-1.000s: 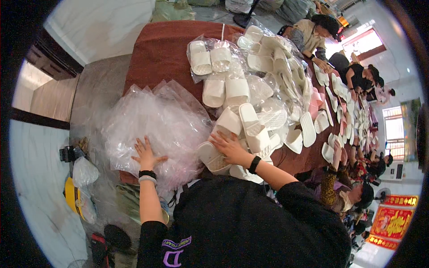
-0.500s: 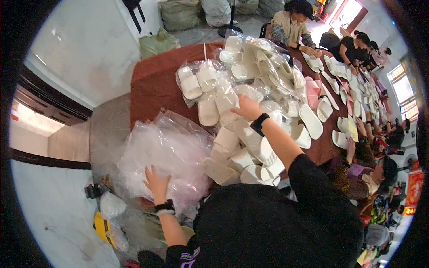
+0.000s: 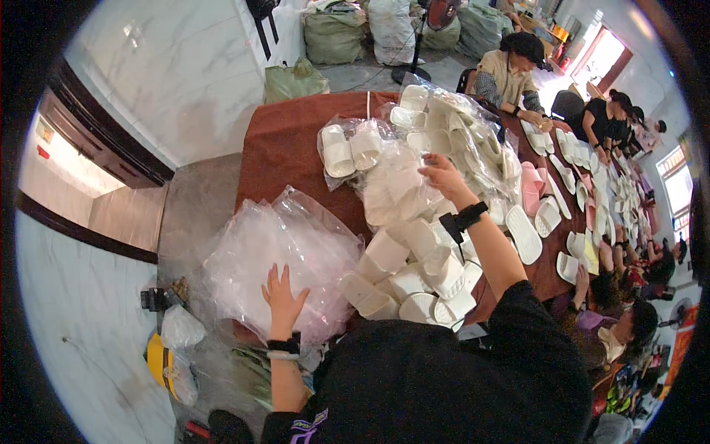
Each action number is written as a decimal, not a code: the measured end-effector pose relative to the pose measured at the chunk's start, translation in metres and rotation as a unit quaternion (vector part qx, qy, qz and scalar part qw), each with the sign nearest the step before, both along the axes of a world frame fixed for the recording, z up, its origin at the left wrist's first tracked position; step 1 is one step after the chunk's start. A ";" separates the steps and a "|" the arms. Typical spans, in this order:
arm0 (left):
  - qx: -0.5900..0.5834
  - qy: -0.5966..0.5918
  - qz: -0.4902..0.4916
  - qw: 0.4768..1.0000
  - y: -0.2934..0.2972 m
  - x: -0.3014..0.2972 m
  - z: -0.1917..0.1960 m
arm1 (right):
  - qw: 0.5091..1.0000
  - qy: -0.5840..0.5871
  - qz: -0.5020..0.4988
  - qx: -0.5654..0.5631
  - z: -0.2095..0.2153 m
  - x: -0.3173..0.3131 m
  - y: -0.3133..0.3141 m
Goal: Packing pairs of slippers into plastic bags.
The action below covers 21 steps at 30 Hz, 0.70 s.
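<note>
My left hand (image 3: 282, 300) lies with fingers spread on a loose stack of clear plastic bags (image 3: 259, 259) at the near left of the table. Farther off and to the right, my right hand (image 3: 446, 180) pinches the edge of a clear plastic bag of white slippers (image 3: 398, 191); the slippers inside look blurred. Beyond it sits another bagged pair of white slippers (image 3: 339, 157). A heap of bagged slippers (image 3: 451, 126) rises just past my right hand. Close to my body, several unbagged white slippers (image 3: 418, 277) lie piled together.
A brown cloth (image 3: 277, 140) covers the table. Across it, a person (image 3: 510, 78) handles slippers; more people sit along the right side. Pink slippers (image 3: 532, 185) stand among white ones there. Large sacks (image 3: 334, 35) and a fan (image 3: 442, 13) are at the back.
My right hand has moved away from my body, and the bagged slippers at its fingers have shifted and blurred. My left hand stays spread on the bags. The whole view has shifted slightly.
</note>
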<state>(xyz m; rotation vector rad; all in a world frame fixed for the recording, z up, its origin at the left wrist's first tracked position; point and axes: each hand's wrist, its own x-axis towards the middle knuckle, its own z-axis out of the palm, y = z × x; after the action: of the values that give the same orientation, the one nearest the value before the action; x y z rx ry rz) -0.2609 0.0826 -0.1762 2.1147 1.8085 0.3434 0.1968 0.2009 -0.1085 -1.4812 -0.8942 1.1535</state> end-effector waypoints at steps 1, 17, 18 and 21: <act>0.037 -0.030 -0.023 0.999 0.010 0.012 0.006 | 1.000 -0.005 0.004 -0.001 0.014 -0.001 -0.002; 0.113 -0.412 -0.136 0.894 0.098 0.224 0.057 | 0.910 0.379 -0.130 0.103 0.128 0.031 -0.036; 0.113 -0.434 -0.105 0.888 0.109 0.224 0.061 | 0.903 0.399 -0.109 0.118 0.125 0.040 -0.031; 0.096 -0.424 -0.087 0.897 0.122 0.230 0.122 | 0.888 0.421 -0.100 0.157 0.121 0.077 -0.037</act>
<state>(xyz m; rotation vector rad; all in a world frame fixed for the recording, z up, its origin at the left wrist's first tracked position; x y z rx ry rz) -0.0308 0.2050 -0.0538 1.7715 1.0897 1.2112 0.2734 0.1635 0.0121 -0.6579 -0.2833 1.2549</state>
